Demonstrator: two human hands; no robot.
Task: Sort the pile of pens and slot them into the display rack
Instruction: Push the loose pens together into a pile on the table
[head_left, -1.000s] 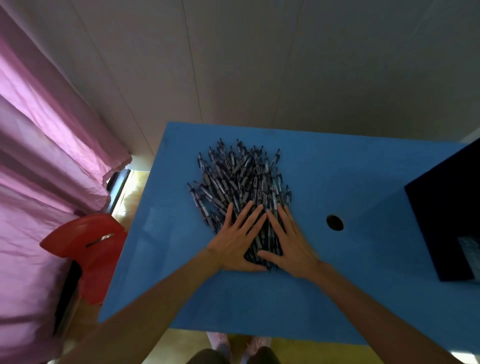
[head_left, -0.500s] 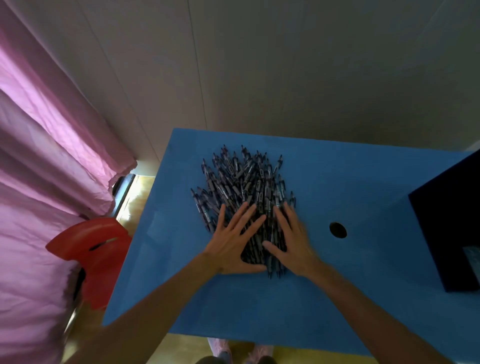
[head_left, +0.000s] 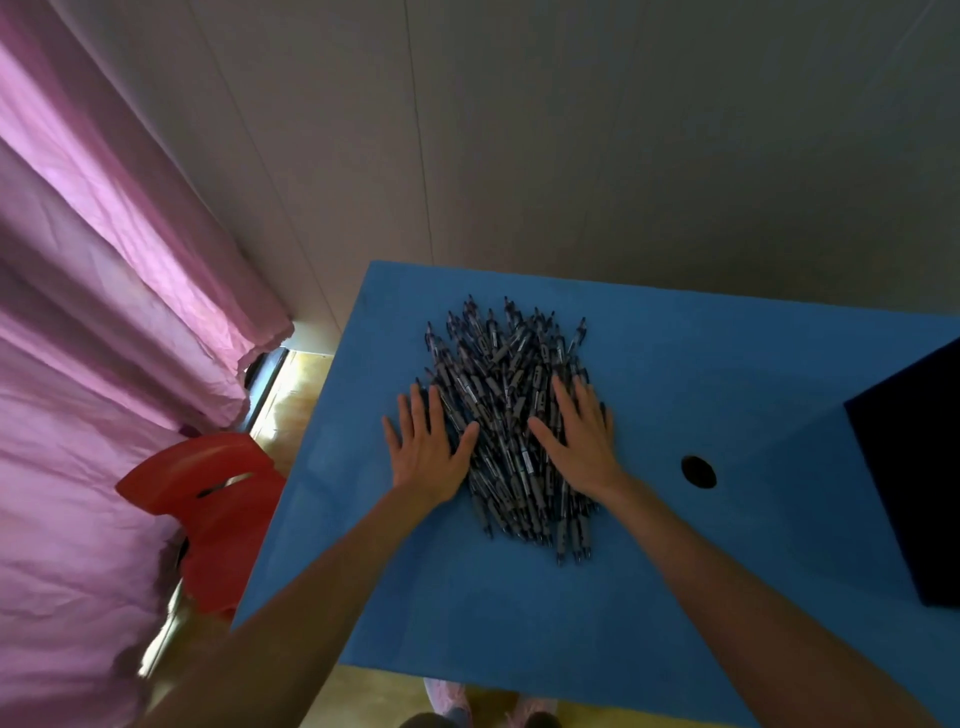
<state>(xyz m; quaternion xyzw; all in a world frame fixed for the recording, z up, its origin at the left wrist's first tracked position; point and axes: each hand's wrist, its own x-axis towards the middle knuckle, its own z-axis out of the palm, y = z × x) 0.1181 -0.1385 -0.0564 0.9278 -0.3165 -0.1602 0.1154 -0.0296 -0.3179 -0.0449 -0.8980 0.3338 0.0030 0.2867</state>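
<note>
We see the pile of pens (head_left: 511, 415) heaped mid-table on the blue table (head_left: 519, 613), and our left hand (head_left: 427, 449) lies flat at its left flank, fingers straight and spread, grip open, while our right hand (head_left: 576, 436) presses flat on the pile's right side, grip open too, holding nothing. A round hole (head_left: 698, 472) sits right of the pens, and a dark box (head_left: 914, 499) fills the table's right end. Bare blue runs along the near edge; a red chair (head_left: 208, 499) and pink curtain (head_left: 104, 338) crowd the left.
</note>
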